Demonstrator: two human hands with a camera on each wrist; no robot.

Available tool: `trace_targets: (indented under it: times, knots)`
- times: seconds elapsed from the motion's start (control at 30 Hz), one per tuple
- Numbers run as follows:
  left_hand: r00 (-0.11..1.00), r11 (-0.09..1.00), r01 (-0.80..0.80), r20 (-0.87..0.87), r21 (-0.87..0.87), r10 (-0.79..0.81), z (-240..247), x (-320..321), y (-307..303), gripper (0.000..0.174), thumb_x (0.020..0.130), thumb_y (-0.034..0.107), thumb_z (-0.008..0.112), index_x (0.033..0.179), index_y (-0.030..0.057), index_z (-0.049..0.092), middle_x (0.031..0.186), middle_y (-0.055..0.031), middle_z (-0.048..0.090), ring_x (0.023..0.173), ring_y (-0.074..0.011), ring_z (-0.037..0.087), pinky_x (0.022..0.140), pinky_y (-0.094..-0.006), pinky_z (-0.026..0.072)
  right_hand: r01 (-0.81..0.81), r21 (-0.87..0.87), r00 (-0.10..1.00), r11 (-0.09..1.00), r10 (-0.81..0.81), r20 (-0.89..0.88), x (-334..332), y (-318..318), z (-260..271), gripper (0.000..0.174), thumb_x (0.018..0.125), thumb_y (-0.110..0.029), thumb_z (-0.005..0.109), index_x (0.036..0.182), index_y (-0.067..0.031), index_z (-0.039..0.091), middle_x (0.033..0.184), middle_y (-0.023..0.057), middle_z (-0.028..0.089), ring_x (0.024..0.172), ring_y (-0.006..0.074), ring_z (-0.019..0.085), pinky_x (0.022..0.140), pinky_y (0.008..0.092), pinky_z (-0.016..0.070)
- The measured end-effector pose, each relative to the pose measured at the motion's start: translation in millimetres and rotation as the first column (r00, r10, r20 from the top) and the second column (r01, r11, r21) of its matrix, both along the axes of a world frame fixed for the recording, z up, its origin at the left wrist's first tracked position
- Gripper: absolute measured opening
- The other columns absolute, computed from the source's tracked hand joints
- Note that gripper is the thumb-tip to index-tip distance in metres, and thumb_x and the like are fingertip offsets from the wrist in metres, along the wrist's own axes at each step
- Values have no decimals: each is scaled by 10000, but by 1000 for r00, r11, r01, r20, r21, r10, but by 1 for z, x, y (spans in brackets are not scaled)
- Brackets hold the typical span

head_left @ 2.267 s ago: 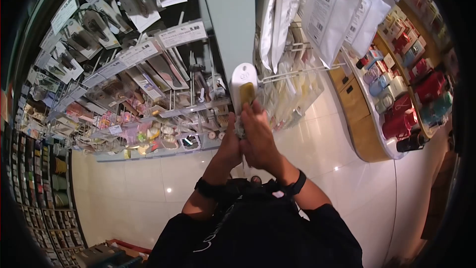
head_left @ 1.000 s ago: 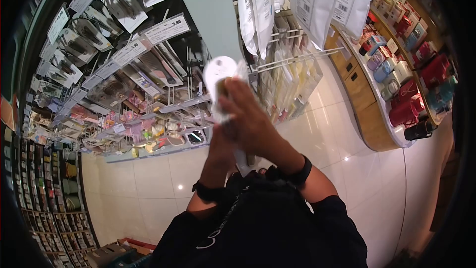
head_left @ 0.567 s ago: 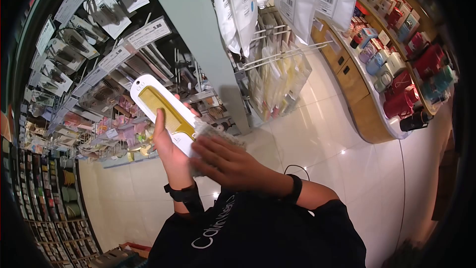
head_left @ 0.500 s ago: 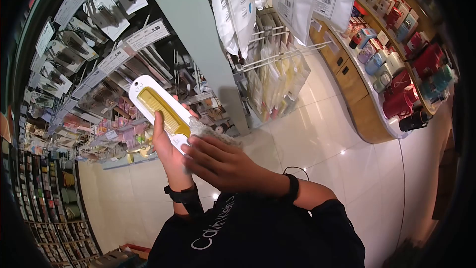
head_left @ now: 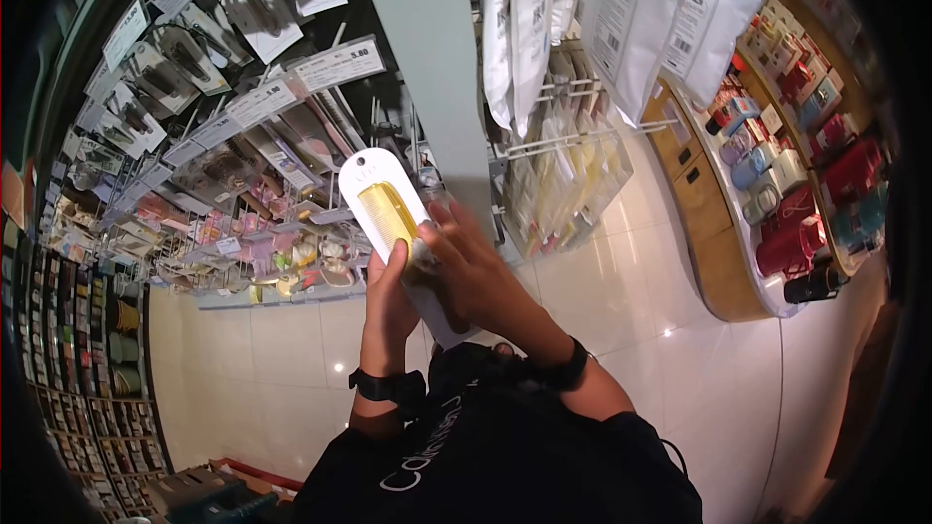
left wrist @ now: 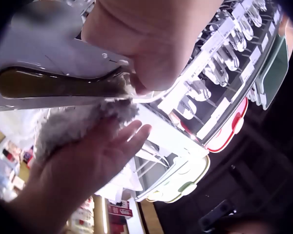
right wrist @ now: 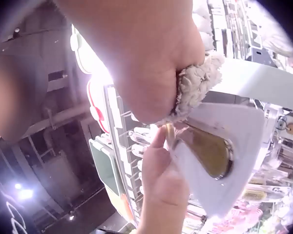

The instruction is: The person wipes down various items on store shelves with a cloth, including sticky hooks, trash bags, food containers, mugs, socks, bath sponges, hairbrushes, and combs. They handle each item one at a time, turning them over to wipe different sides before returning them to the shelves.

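My left hand grips a yellow comb mounted on a white card with a hanging hole at its top. The left thumb lies on the front over the teeth; the fingers are hidden behind. At the card's right edge, my right hand holds a fluffy grey cloth against the card. In the left wrist view the cloth bunches along the card's edge, beside the comb's dark-looking handle. The lower card slants down toward the black shirt.
Racks of carded goods with price labels stand ahead on the left. A pale green post rises right behind the hands. White packets hang to its right, and a curved wooden counter carries red bottles.
The hands brought the carded comb from between the palms out to the left, face showing. Since then it has shifted right and stands steeper; the right hand moved up along its right edge.
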State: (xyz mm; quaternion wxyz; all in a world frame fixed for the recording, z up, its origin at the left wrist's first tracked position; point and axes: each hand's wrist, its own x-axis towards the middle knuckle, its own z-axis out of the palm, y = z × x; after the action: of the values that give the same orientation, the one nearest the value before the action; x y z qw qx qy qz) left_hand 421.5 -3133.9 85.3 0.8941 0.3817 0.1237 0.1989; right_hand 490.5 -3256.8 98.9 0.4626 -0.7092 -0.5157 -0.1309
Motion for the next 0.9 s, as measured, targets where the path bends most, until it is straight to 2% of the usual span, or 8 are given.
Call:
trace_targets:
  times: [0.13,0.2,0.37,0.47,0.67,0.73,0.77,0.9]
  knots:
    - [999,919,16,-52,394,5,-26,16,51,441,873,173,586,1257,9,444,1112,-99,570,1021,-168,563,856,-291,453,1,-19,1000,1000,-2,-16,8,7,-11,511,728,69,556,1227,-6,477,1294,184,464,1047,382,505,900,429,432]
    - [962,749,127,-265,650,67,-34,30,77,364,872,149,584,1185,-18,502,1070,-67,593,961,-120,564,824,-255,439,13,-89,1000,996,-13,-3,10,14,-12,506,718,87,545,1212,-8,503,1299,154,471,974,348,533,865,404,450]
    - [998,723,40,-64,689,6,-4,57,105,376,847,117,593,1186,-4,483,1074,-74,573,964,-129,540,844,-272,432,41,-70,998,997,-44,-43,34,51,-6,585,693,82,525,1269,-1,464,1343,147,440,907,342,538,817,385,465]
    - [1000,607,8,-24,795,19,5,81,129,406,823,81,579,1205,11,459,1079,-73,554,1004,-137,520,861,-282,422,135,-6,990,991,-135,-36,48,89,-1,638,687,52,518,1315,1,418,1358,157,424,850,344,543,793,385,478]
    - [999,585,-19,-7,811,42,10,121,169,442,755,-52,492,1186,36,456,1019,-93,577,953,-172,554,812,-295,445,222,56,973,973,-224,46,90,146,40,630,674,27,513,1296,-3,418,1322,143,448,750,342,529,741,395,484]
    - [989,354,-140,147,925,8,16,129,173,417,755,-44,518,1163,25,461,992,-133,598,883,-247,612,764,-338,475,265,53,955,963,-270,126,101,154,42,532,679,16,522,1208,-13,478,1208,118,514,731,326,520,710,376,483]
    - [989,381,-139,150,914,0,13,134,173,404,756,-14,553,1151,7,470,979,-179,609,857,-339,625,741,-379,491,312,89,933,946,-323,159,102,159,44,439,684,-8,547,1122,-26,521,1093,114,546,734,316,521,708,360,482]
    - [968,221,-251,248,942,43,20,125,170,377,764,28,574,1130,-7,489,940,-201,619,858,-380,615,729,-406,494,385,99,910,918,-395,127,93,163,48,420,682,-27,567,1101,-25,539,1064,117,554,729,312,519,689,368,483]
